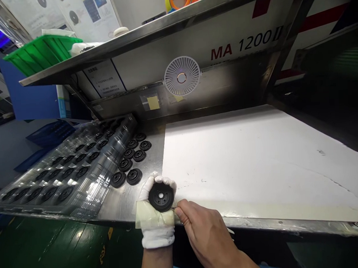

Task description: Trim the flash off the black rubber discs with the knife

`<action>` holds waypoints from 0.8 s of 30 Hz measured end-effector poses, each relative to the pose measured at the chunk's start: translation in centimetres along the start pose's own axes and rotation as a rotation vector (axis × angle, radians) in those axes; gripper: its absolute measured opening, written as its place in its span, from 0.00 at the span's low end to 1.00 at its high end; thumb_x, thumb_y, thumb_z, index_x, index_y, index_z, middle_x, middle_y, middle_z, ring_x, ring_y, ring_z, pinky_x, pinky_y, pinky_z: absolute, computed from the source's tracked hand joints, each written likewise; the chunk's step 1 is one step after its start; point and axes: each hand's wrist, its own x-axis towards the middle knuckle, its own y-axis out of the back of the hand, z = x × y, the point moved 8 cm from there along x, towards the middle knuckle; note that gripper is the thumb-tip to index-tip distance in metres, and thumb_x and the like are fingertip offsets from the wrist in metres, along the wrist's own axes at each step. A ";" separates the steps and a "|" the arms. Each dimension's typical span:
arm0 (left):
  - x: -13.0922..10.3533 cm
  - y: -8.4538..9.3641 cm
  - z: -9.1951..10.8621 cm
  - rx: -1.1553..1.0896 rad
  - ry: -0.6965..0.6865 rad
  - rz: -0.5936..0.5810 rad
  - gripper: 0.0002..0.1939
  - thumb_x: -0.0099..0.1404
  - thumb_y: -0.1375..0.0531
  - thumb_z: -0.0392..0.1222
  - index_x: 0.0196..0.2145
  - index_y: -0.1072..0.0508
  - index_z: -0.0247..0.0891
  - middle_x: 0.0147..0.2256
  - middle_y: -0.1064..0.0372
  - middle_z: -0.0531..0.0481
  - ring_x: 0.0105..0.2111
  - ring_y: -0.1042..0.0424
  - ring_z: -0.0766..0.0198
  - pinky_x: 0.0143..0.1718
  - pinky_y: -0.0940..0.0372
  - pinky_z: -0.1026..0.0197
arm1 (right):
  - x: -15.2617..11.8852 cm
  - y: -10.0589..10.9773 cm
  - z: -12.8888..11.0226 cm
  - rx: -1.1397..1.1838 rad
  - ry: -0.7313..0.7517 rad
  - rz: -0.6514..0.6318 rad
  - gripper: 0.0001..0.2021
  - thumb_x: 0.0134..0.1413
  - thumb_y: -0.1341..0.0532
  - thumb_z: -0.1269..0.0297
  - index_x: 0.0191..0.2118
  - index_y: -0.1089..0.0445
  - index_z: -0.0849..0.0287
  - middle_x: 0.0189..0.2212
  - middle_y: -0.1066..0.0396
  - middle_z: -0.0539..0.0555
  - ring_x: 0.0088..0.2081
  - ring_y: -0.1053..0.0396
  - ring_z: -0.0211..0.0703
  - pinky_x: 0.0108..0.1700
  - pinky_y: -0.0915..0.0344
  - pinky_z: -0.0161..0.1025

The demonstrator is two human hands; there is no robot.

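My left hand [156,214], in a white glove with a pale yellowish wrap round the palm and wrist, is closed round a black grooved plastic wheel [161,197]. The wheel's flat face, with a small centre hole, is turned up towards me. My bare right hand [205,225] is closed at the wheel's lower right edge, thumb and forefinger pinched on a thin tool [173,208]. Only the tool's narrow tip shows, at or very close to the rim; my fist hides most of the rest. Several similar black wheels [134,176] lie in stacks on the metal bench, left of my hands.
Clear plastic trays [89,185] with black wheels in their pockets stand stacked at the left. A white sheet [257,158] covers the bench to the right. Behind, a small white fan [182,76] hangs under a metal shelf [127,37] bearing a green bin [41,53].
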 end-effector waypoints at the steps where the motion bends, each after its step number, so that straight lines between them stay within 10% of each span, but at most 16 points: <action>1: 0.0 0.0 0.1 -0.002 0.000 0.002 0.05 0.62 0.45 0.32 0.31 0.29 0.33 0.26 0.34 0.51 0.29 0.32 0.68 0.34 0.31 0.60 | 0.1 0.2 0.1 0.013 -0.007 0.001 0.15 0.66 0.56 0.59 0.30 0.41 0.54 0.25 0.34 0.48 0.25 0.38 0.39 0.28 0.46 0.35; 12: -0.1 0.8 -0.1 -0.089 0.063 0.096 0.08 0.64 0.47 0.34 0.34 0.27 0.32 0.28 0.30 0.48 0.31 0.29 0.64 0.39 0.30 0.54 | 0.8 2.4 0.3 0.313 -0.042 -0.018 0.15 0.66 0.54 0.55 0.29 0.41 0.53 0.23 0.38 0.45 0.26 0.41 0.37 0.29 0.44 0.34; 19: 0.1 1.1 1.0 -0.105 0.020 0.102 0.06 0.61 0.44 0.33 0.35 0.27 0.34 0.32 0.28 0.49 0.36 0.29 0.62 0.49 0.35 0.46 | -1.8 10.7 4.9 0.456 -0.248 0.665 0.13 0.60 0.45 0.51 0.44 0.35 0.51 0.31 0.34 0.49 0.31 0.35 0.40 0.31 0.37 0.35; 24: -1.2 0.0 1.1 0.064 -0.110 -0.006 0.09 0.59 0.44 0.31 0.38 0.27 0.37 0.33 0.29 0.50 0.38 0.29 0.63 0.51 0.37 0.43 | 0.6 6.3 1.9 0.157 -0.037 0.065 0.13 0.66 0.54 0.55 0.39 0.34 0.49 0.33 0.31 0.47 0.34 0.33 0.40 0.35 0.38 0.37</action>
